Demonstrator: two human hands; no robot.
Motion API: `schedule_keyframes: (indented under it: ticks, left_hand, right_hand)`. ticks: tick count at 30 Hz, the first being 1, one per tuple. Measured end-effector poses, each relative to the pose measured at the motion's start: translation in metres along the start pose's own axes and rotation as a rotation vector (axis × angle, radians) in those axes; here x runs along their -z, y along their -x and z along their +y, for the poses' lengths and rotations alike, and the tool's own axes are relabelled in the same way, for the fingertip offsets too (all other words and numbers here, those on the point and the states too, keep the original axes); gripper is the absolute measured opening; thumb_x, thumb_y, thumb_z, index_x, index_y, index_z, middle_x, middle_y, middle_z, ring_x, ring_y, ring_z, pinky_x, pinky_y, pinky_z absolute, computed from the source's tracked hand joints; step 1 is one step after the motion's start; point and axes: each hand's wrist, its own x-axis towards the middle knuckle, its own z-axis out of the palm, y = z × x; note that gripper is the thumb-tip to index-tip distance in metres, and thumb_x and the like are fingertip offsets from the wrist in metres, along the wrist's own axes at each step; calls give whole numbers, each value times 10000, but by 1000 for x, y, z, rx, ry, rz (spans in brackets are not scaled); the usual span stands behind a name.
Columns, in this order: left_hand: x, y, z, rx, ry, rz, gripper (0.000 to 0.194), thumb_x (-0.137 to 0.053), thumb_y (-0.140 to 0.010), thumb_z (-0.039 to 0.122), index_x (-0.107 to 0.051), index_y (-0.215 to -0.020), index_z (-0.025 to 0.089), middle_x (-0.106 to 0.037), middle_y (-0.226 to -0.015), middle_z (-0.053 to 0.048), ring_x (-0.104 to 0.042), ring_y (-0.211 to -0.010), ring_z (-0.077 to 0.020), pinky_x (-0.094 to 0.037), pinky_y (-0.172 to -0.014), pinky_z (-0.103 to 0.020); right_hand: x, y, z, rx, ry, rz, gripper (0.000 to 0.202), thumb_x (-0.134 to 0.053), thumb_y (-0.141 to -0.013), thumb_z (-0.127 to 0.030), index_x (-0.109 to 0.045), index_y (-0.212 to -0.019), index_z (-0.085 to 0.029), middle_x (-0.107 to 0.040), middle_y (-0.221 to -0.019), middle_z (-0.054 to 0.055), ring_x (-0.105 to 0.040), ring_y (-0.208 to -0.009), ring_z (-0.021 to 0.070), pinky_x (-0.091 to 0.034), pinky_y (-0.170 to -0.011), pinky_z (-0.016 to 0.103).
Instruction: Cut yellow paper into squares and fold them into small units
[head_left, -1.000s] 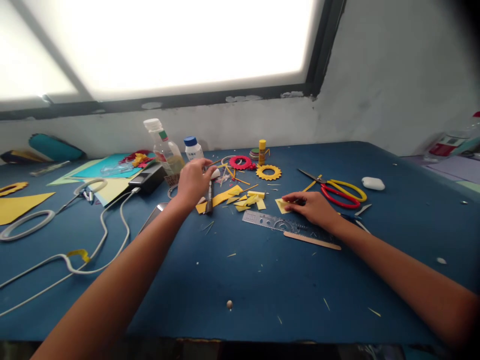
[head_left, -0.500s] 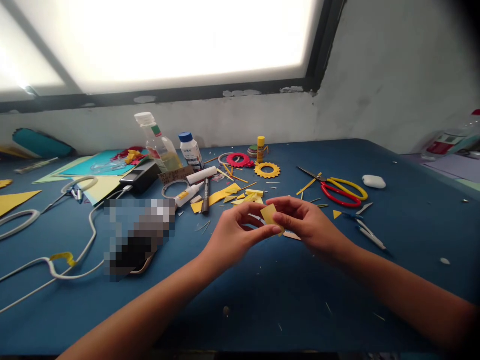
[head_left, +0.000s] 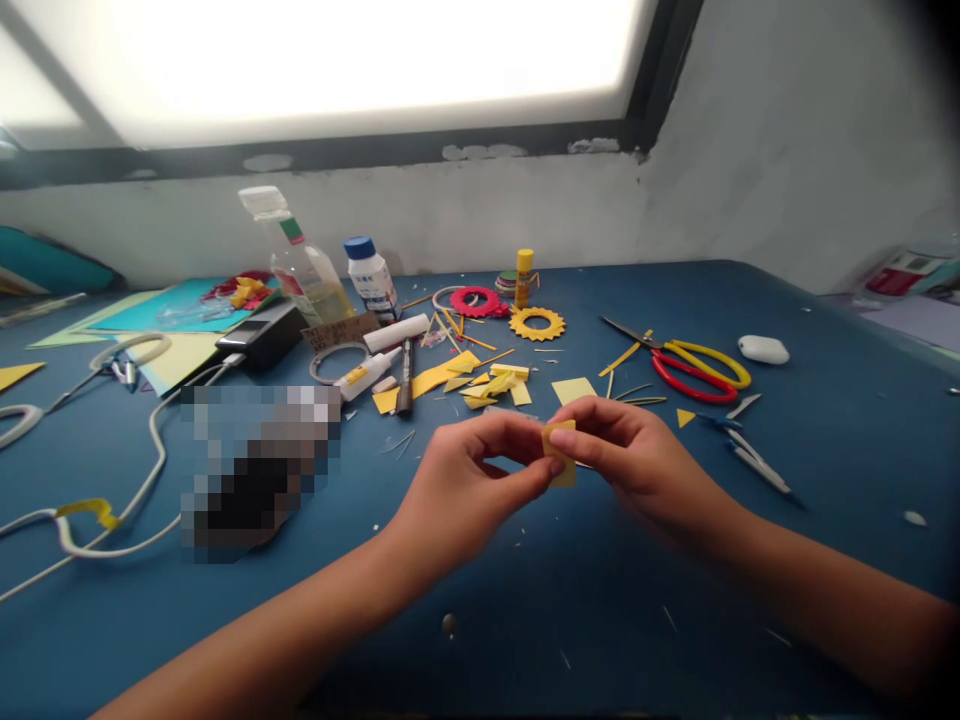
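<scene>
Between both hands, just above the blue table (head_left: 600, 610), is a small piece of yellow paper (head_left: 564, 474). My left hand (head_left: 480, 478) pinches its left edge between thumb and fingers. On the other side, my right hand (head_left: 637, 455) grips it with the thumb across its upper part. Fingers hide some of the paper, so I cannot tell whether it is folded. Behind the hands lie yellow paper scraps (head_left: 495, 384) and a pale yellow square (head_left: 573, 391). A yellow ring with a toothed edge (head_left: 556, 328) and a red one (head_left: 455, 303) rest farther back.
Red-and-yellow scissors (head_left: 694, 370) and a pair of compasses (head_left: 759, 462) lie to the right, near a white case (head_left: 763, 349). A glue stick (head_left: 523, 280), marker (head_left: 406, 380), glue bottle (head_left: 367, 376), blue-capped bottle (head_left: 373, 280) and clear bottle (head_left: 307, 275) are behind. A cable (head_left: 161, 450) crosses the left.
The yellow paper has turned more upright between my fingers, and my right thumb has moved up on it. A pale square behind the hands now shows. The whole view has shifted slightly.
</scene>
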Motion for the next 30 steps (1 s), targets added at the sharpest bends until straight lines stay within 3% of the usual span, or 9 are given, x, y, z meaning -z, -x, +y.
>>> schedule_keyframes:
  ticks: [21, 30]
  left_hand:
    - [0, 3, 3, 36, 27, -5, 129, -775, -669, 173, -701, -776, 174, -697, -739, 1, -645, -682, -124, -530, -579, -181]
    - [0, 1, 5, 35, 122, 18, 126, -777, -657, 122, -704, -745, 177, -678, -696, 30, -613, -618, -77, -526, -570, -136]
  right_hand:
    - [0, 3, -7, 49, 148, 17, 93, -729, -736, -238, -639, -745, -218, -676, -680, -29, -661, -646, 118, -531, -630, 223]
    - [4, 1, -5, 42, 171, 27, 67, -756, -726, -302, -718, -759, -258, -723, -751, -27, -669, -716, 125, -526, -683, 227]
